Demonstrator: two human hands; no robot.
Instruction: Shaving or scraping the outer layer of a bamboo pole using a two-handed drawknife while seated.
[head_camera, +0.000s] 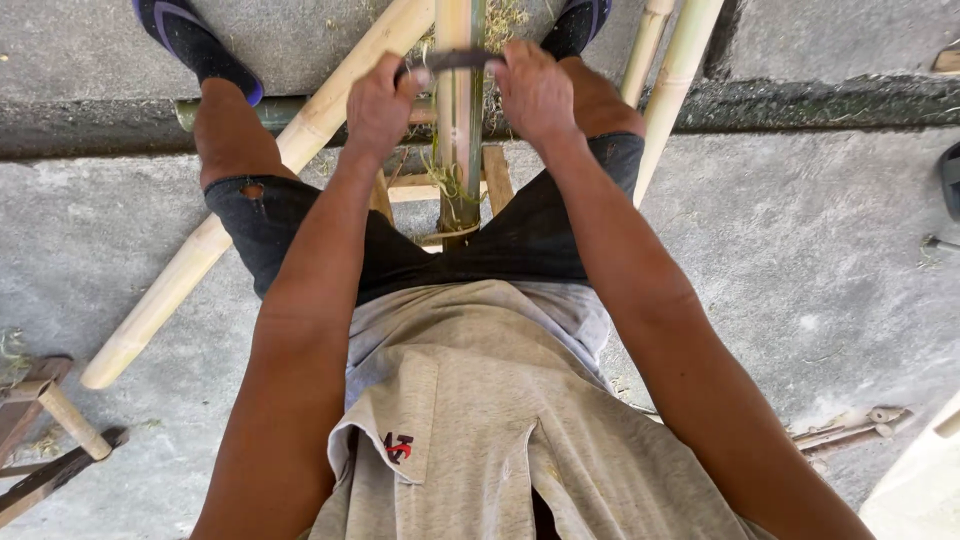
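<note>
Grey shirt fills the bottom of the frame; both arms stretch up-centre. The left hand and right hand each clench an end of a dark two-handled blade, laid crosswise over the upright bamboo pole, apparently to shave it. Concrete floor all around, more bamboo upper right.

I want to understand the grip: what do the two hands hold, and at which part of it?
Both hands hold a dark scraping blade laid across the upright bamboo pole: the left hand grips its left end, the right hand its right end.
</note>
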